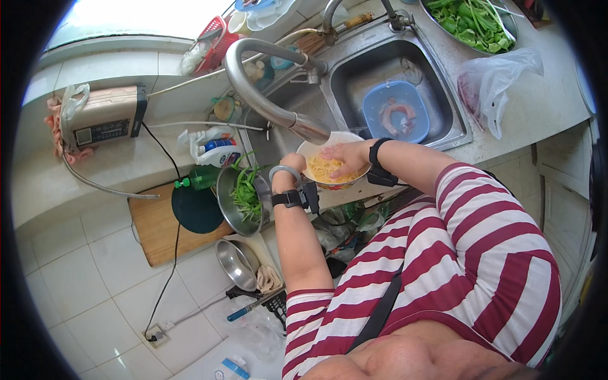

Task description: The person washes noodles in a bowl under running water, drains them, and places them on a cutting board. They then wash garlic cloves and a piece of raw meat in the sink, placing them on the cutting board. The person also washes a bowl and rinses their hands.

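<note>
A white enamel bowl (336, 137) with yellow shreds in it stands at the sink's front edge, under the curved faucet (266, 95). My right hand (346, 159) reaches into it, fingers spread on the yellow shreds (327, 166). At the bowl's left rim is my left hand (295, 162); its fingers are mostly hidden, so its grip is unclear. Left of that wrist, a steel bowl (225, 202) holds cut green vegetables (247, 194). In the right basin a blue plastic basin (373, 111) contains water and a pale pink piece of meat (396, 118).
A steel bowl of green peppers and stalks (475, 23) and a clear plastic bag (498, 85) lie right of the sink. Spray bottles (221, 154), a green bottle (202, 177) and a wooden board (156, 218) are at left. Below hangs another steel bowl (235, 266).
</note>
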### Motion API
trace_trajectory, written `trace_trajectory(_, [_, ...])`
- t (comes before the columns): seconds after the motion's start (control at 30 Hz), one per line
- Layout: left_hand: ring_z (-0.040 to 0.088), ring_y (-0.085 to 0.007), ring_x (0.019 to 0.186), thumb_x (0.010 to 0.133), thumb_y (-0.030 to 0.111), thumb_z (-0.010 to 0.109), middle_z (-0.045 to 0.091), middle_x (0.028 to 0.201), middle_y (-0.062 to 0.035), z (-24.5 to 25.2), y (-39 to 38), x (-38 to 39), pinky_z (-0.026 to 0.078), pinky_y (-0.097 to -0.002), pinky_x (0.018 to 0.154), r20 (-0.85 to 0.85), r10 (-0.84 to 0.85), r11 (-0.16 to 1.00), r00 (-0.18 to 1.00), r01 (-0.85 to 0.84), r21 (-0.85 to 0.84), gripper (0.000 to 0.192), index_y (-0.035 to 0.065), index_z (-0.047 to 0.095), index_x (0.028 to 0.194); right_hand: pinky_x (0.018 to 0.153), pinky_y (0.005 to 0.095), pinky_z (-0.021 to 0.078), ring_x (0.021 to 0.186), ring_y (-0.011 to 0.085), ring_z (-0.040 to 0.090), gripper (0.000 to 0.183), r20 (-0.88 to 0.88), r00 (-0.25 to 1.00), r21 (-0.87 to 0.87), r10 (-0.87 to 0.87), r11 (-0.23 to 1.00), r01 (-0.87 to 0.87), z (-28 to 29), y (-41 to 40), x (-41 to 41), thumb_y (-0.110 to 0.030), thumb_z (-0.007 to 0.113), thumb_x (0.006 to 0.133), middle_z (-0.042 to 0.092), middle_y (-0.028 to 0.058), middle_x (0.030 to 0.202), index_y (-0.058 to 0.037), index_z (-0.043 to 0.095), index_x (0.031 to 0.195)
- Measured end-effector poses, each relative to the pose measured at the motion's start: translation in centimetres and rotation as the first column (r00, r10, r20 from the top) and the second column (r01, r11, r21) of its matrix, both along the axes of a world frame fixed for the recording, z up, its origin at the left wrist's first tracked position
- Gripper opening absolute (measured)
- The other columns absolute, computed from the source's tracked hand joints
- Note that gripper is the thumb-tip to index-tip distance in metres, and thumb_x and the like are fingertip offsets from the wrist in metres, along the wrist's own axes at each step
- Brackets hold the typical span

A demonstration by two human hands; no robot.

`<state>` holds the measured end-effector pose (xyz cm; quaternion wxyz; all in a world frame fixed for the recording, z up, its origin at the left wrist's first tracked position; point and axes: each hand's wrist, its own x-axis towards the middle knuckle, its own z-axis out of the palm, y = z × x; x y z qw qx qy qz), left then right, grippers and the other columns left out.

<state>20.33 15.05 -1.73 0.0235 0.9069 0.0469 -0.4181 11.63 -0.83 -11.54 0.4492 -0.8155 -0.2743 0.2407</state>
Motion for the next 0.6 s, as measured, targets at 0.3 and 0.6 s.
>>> trace_trajectory(0.3, [0.063, -0.0321, 0.071, 0.071, 0.006, 0.044, 0.063, 0.085, -0.0224, 0.6, -0.4, 0.2, 0.048, -0.0390, 0.064, 0.004, -0.016, 1.000, 1.000, 0.015, 0.021, 0.031, -0.0054, 0.059, 0.096, 0.109, 0.0331, 0.0109, 0.132, 0.0264, 0.017, 0.083, -0.012, 1.000, 0.009, -0.009, 1.000, 0.009, -0.5, 0.5, 0.1, -0.060, 0.045, 0.079, 0.023, 0.0151, 0.141, -0.0023, 0.025, 0.135])
trace_trajectory(0.6, [0.064, -0.0320, 0.075, 0.070, 0.007, 0.045, 0.063, 0.086, -0.0228, 0.7, -0.7, 0.5, 0.048, -0.0389, 0.068, 0.017, -0.134, 0.990, 0.991, 0.133, 0.047, 0.029, -0.0055, 0.062, 0.090, 0.108, 0.0329, 0.0109, 0.133, 0.0265, 0.016, 0.083, -0.054, 0.998, 0.022, -0.011, 1.000, 0.013, -0.5, 0.4, 0.4, -0.060, 0.044, 0.079, 0.022, 0.0159, 0.141, -0.0027, 0.024, 0.136])
